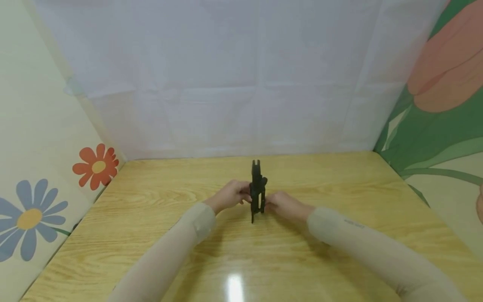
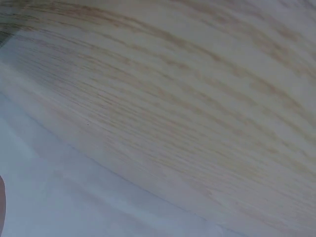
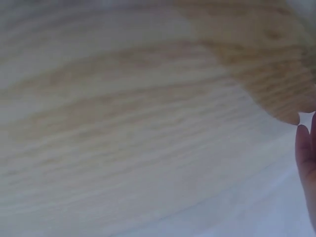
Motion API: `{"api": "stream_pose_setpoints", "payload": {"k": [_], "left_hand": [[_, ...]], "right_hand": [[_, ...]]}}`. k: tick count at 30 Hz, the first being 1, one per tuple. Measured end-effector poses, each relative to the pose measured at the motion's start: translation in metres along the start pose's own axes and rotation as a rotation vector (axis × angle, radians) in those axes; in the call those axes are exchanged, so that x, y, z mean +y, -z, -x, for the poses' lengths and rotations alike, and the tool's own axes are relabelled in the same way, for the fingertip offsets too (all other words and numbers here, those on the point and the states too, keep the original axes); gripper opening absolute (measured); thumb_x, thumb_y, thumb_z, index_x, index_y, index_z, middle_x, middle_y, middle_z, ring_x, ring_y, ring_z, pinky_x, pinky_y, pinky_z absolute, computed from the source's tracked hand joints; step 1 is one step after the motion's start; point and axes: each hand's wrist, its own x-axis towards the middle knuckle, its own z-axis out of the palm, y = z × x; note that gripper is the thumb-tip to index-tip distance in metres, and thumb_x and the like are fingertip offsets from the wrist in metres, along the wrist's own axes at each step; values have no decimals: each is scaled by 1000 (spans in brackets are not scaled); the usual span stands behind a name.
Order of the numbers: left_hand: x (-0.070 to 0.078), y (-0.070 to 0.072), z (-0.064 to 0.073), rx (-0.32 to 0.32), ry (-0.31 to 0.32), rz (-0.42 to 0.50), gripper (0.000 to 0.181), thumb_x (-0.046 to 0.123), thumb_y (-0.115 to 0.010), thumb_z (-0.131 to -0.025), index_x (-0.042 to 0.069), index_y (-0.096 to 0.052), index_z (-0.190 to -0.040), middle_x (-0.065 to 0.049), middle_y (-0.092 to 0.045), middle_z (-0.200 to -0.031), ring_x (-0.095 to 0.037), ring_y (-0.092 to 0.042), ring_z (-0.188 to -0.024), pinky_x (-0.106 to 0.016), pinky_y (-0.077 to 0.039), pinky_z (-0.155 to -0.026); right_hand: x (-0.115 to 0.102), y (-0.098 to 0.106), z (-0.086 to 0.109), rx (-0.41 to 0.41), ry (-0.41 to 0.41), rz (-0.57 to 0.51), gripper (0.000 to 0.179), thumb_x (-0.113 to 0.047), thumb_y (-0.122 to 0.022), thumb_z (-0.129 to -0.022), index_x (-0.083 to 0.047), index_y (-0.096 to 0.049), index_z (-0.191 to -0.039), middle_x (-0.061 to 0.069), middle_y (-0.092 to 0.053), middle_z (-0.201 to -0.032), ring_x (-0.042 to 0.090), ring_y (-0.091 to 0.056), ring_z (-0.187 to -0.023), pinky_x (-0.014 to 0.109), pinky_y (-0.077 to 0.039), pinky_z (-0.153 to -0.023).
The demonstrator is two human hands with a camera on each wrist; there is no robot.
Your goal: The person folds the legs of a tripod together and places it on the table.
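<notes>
A narrow black jointed object (image 1: 256, 184), perhaps a folding stand, stands upright over the middle of the wooden table in the head view. It has a forked top, a knob on its upper right side and a long slot lower down. From the left, my left hand (image 1: 231, 195) grips it at mid-height, its fingertips partly hidden behind it. My right hand (image 1: 284, 204) pinches its lower right side. Only a sliver of a finger (image 2: 1, 202) enters the left wrist view. In the right wrist view, fingers (image 3: 305, 153) show at the right edge; the black object is out of frame.
The wood-grain table (image 1: 151, 239) meets a white sheet (image 1: 241, 84) hung behind it. A flower-patterned panel (image 1: 45, 138) borders the left side, and another panel with a large pink flower (image 1: 449, 71) borders the right. A bright reflection lies near the front.
</notes>
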Motion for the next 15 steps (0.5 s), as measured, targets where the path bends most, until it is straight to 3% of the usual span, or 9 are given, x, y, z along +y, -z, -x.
{"api": "stream_pose_setpoints", "payload": {"k": [15], "left_hand": [[3, -2, 3, 39, -8, -22, 23, -5, -64, -89, -1, -68, -112, -11, -72, -91, -16, -68, -80, -26, -53, -61]], "right_hand": [[4, -5, -2, 72, 60, 20, 13, 2, -65, -89, 1, -73, -99, 10, -73, -93, 21, -69, -88, 31, -55, -81]]}}
